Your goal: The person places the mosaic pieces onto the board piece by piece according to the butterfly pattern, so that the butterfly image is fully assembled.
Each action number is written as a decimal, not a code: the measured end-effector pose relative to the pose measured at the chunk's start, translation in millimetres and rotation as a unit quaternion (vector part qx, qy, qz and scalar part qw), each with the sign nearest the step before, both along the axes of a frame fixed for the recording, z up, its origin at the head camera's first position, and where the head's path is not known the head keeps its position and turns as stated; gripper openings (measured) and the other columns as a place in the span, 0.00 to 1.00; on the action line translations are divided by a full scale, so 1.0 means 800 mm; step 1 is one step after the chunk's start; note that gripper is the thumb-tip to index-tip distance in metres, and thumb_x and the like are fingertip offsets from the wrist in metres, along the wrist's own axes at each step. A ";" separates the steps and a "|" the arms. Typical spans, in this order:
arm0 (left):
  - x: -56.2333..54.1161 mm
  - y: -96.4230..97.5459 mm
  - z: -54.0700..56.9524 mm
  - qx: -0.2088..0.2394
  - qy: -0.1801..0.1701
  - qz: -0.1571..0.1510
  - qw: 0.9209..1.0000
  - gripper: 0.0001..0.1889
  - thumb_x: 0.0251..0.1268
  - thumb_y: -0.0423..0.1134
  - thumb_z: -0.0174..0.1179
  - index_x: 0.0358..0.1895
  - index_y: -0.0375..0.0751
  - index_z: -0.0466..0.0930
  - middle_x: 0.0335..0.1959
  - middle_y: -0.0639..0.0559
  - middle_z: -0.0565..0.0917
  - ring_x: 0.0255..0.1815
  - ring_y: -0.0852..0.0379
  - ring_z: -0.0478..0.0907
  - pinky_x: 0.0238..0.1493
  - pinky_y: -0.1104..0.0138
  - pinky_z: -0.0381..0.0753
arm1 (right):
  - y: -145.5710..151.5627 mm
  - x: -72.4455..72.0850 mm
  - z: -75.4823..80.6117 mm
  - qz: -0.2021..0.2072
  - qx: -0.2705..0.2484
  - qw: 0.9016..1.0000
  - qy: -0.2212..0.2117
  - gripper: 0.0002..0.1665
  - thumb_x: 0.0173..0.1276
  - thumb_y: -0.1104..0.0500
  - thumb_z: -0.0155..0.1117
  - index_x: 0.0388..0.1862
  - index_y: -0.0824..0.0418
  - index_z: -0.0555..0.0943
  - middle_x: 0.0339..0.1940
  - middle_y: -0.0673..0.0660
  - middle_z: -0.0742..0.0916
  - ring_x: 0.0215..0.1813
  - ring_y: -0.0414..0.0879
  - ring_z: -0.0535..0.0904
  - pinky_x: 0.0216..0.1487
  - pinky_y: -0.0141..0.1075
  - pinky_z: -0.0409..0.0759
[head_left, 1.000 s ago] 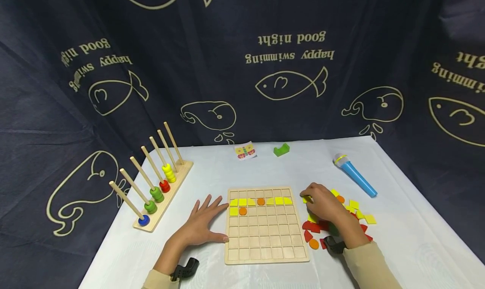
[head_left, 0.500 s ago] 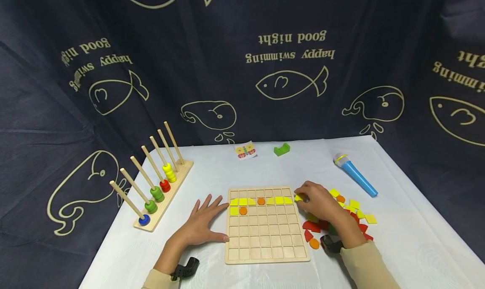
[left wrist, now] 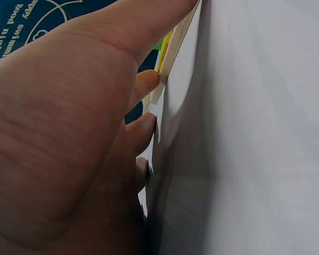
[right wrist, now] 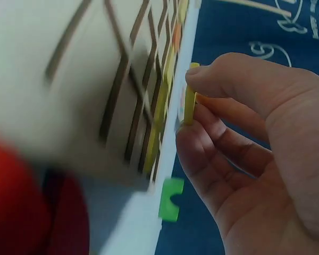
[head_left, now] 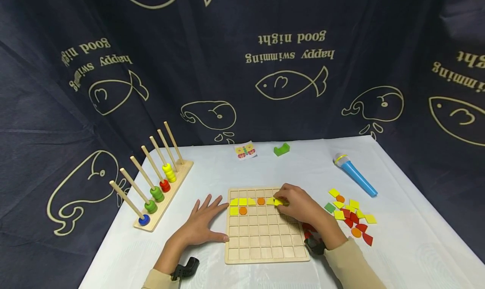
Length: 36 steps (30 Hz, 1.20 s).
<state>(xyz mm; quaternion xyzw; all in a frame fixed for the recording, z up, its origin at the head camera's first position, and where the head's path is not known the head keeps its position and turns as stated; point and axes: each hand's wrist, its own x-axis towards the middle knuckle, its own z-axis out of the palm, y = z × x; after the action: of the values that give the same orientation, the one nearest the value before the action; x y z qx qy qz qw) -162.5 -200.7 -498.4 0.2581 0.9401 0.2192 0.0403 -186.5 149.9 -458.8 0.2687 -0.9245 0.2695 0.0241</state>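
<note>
Right hand: thumb and fingers of the right hand (head_left: pixel 301 204) pinch a yellow piece (right wrist: pixel 190 103); the hand is over the upper right of the board.
Left hand: the left hand (head_left: pixel 202 226) lies with fingers spread, grasping nothing, thumb and a fingertip at the left edge of the board (head_left: pixel 265 230); the two hands are well apart.
Held piece: edge-on in the right wrist view, seemingly lifted off the board.
Risk, pinch: grip is on a thin piece; a slack thumb could let it tilt or drop askew across a divider.
Risk, row: fingers dragged low could nudge neighbouring pieces from their cells.
Risk, board: it could slide if pushed while the left hand bears lightly.
Risk, forearm: a low wrist could scatter the red pieces (head_left: pixel 308 227) by the board's right edge.
Count, board: 1; cells look seven by seven.
Count, set pieces: 2 orange discs (head_left: pixel 261 201); at least 5 yellow, others masked by the right hand.
Count, loose pile: 2 orange circles (head_left: pixel 356 232), 1 green tile (head_left: pixel 329 207), about 7 yellow tiles (head_left: pixel 370 219); red at least 5, more partly hidden.
Count, peg rack: 1 rack (head_left: pixel 182 173), 7 pegs, 5 carrying rings; ring total unclear.
Count, others: 1 microphone (head_left: pixel 358 178), 1 green block (head_left: pixel 281 150), 1 butterfly card (head_left: pixel 245 151), all on the surface (head_left: pixel 212 175).
</note>
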 end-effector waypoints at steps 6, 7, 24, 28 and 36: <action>0.000 0.000 0.001 -0.001 0.001 -0.001 1.000 0.54 0.37 0.76 0.64 0.73 0.59 0.61 0.76 0.53 0.53 0.77 0.44 0.38 0.70 0.44 0.32 | -0.030 0.001 0.001 0.030 0.026 0.999 0.020 0.15 0.58 0.61 0.68 0.46 0.56 0.86 0.39 0.45 0.80 0.40 0.40 0.73 0.41 0.36 0.76; 0.000 0.000 0.001 -0.001 0.001 -0.001 1.000 0.54 0.37 0.76 0.64 0.73 0.59 0.61 0.76 0.53 0.53 0.77 0.45 0.38 0.70 0.44 0.32 | -0.035 0.002 0.001 0.031 0.030 0.999 0.021 0.15 0.58 0.60 0.68 0.46 0.55 0.86 0.39 0.44 0.80 0.41 0.40 0.73 0.41 0.35 0.75; 0.000 0.001 0.002 0.002 0.000 -0.004 1.000 0.54 0.38 0.76 0.63 0.73 0.59 0.61 0.76 0.53 0.54 0.76 0.44 0.38 0.70 0.42 0.32 | -0.084 0.001 -0.006 0.085 0.059 0.993 0.049 0.11 0.61 0.62 0.68 0.44 0.58 0.87 0.39 0.49 0.80 0.41 0.40 0.75 0.43 0.34 0.78; 0.000 0.000 0.002 0.002 0.002 -0.003 1.000 0.54 0.38 0.76 0.64 0.73 0.59 0.61 0.76 0.53 0.54 0.76 0.44 0.38 0.70 0.43 0.33 | -0.086 0.001 -0.007 0.084 0.050 0.994 0.039 0.12 0.60 0.62 0.69 0.44 0.58 0.86 0.40 0.48 0.80 0.40 0.39 0.75 0.43 0.34 0.78; 0.000 0.000 0.002 -0.003 -0.004 -0.001 1.000 0.54 0.38 0.77 0.63 0.73 0.60 0.61 0.76 0.53 0.53 0.77 0.45 0.38 0.70 0.43 0.32 | -0.075 0.003 -0.004 0.072 0.026 0.997 0.023 0.11 0.62 0.62 0.67 0.45 0.57 0.86 0.41 0.48 0.81 0.40 0.39 0.77 0.43 0.34 0.78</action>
<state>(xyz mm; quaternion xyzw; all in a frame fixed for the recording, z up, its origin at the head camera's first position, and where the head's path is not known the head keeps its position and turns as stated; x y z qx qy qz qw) -162.7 -200.7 -497.1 0.2582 0.9402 0.2176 0.0451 -184.3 89.7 -461.7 0.3414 -0.9084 0.2405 0.0189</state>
